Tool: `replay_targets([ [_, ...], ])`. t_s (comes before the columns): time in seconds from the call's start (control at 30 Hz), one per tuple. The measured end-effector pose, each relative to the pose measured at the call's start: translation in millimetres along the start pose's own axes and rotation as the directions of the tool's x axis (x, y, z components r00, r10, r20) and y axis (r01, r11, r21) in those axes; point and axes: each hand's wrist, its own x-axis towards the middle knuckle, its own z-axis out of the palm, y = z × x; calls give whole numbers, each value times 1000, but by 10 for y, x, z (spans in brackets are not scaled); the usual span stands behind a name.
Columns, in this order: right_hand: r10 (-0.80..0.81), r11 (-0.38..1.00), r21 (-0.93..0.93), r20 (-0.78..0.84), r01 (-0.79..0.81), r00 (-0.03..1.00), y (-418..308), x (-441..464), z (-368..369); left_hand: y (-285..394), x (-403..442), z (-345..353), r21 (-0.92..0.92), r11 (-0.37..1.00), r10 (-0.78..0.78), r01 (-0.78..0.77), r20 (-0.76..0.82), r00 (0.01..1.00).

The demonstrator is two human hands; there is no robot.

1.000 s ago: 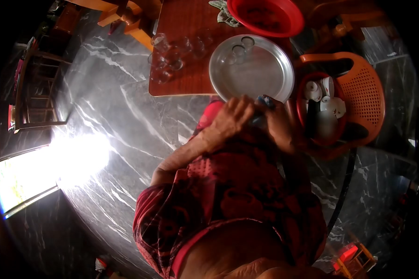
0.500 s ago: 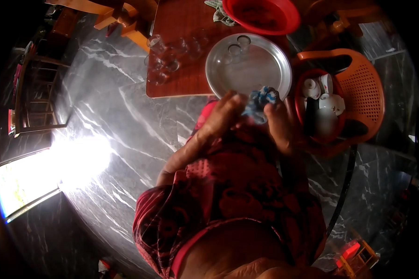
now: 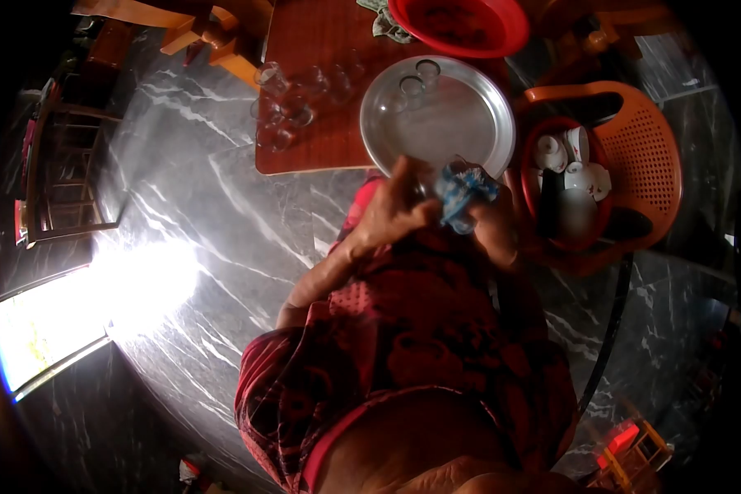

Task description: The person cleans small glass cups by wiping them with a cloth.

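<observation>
In my right hand (image 3: 494, 226) is a blue-and-white checked cloth (image 3: 465, 193), bunched up just past the fingers. My left hand (image 3: 387, 212) is beside it, thumb and fingers curved around what looks like a clear drinking glass (image 3: 425, 188). That glass is blurred and partly covered by the cloth and fingers. Just beyond my hands lies a round metal tray (image 3: 453, 123) on the table's edge. Several clear glasses stand at its far left part, among them one glass (image 3: 427, 69) near the rim.
Several clear glasses (image 3: 292, 111) stand on the wooden table (image 3: 329, 152). At the back are a red basin (image 3: 514, 29) and a crumpled cloth (image 3: 389, 25). To the right, an orange chair (image 3: 654, 165) holds a red tub (image 3: 535, 130) of white cups (image 3: 580, 177).
My left hand has opened out a little from the cloth, its thumb and fingers now wider apart. The cloth has turned and spread in my right hand.
</observation>
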Motion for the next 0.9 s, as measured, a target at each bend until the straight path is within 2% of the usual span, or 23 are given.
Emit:
replay_targets([
  [0.03, 91, 990, 103, 9, -92, 996, -9, -1, -5, 25, -18, 4, 1, 1000, 1, -1, 0, 1000],
  [0.07, 22, 964, 264, -26, -15, 999, 16, 7, 51, 45, -44, 2, 157, 987, 12, -14, 13, 1000],
  [0.1, 21, 964, 265, -26, -14, 999, 73, 0, 24, 56, -59, 1, 310, 950, 20, -27, 26, 999],
  [0.13, 34, 949, 315, -8, -30, 999, 148, -6, -27, -8, -70, 9, 404, 899, 161, -168, 52, 986],
  [0.17, 46, 930, 364, 11, -47, 999, 186, -6, -53, -7, -74, 20, 406, 898, 162, -169, 51, 985],
  [0.23, 108, 942, 320, 2, -103, 994, 117, 3, -9, 19, -77, 44, 640, 669, 363, -379, 163, 917],
  [0.27, 122, 928, 360, -57, -94, 991, 109, -5, 43, 10, -94, 63, 705, 590, 350, -394, 217, 911],
  [0.3, 138, 914, 398, -116, -81, 984, 104, -12, 69, -39, -85, 76, 705, 589, 352, -396, 217, 910],
  [0.37, 117, 931, 362, -156, -54, 981, 121, -18, 67, -174, -58, 102, 794, 351, 513, -496, 280, 811],
  [0.43, 96, 945, 325, -194, -29, 976, 111, 3, 42, -201, -66, 153, 780, 394, 503, -487, 261, 824],
  [0.47, 104, 928, 370, -167, -36, 980, 86, 28, 1, -207, -91, 195, 590, 724, 393, -358, 75, 917],
  [0.5, 110, 910, 413, -140, -43, 984, 71, 37, -24, -207, -105, 219, 297, 937, 210, -184, -59, 976],
  [0.53, 90, 908, 419, -208, 6, 974, 100, 21, -6, -197, -86, 210, 297, 936, 212, -187, -56, 976],
  [0.57, 88, 908, 419, -211, 9, 974, 149, 22, -50, -172, -51, 185, 16, 996, 88, -88, -31, 996],
  [0.6, 52, 914, 404, -165, 19, 985, 174, 43, -101, -157, -27, 157, -261, 965, -27, 33, 28, 999],
  [0.63, 18, 920, 391, -117, 29, 993, 185, 54, -130, -153, -21, 131, -261, 965, -27, 33, 28, 999],
  [0.67, 18, 920, 391, -118, 30, 993, 174, 35, -144, -152, -17, 105, -468, 859, -163, 207, 133, 978],
  [0.7, 71, 955, 292, -92, -42, 993, 67, 18, -112, -158, 0, 90, -627, 683, -267, 375, 263, 927],
  [0.73, 127, 976, 188, -72, -112, 989, -16, 2, -85, -276, 57, 80, -657, 646, -198, 388, 346, 917],
  [0.77, 128, 976, 188, -74, -112, 989, -59, -10, -67, -367, 57, 71, -657, 646, -198, 389, 348, 916],
  [0.83, -127, 991, -49, 35, 128, 991, -108, -30, -42, -242, 65, 68, -686, 629, -233, 366, 282, 931],
  [0.87, -125, 989, -68, 89, 132, 988, -45, -50, -73, -152, 56, 23, -299, 904, -251, 305, 207, 946],
  [0.9, -124, 989, -67, 89, 130, 988, -59, -49, -72, -156, 43, 20, -299, 903, -253, 307, 207, 945],
])
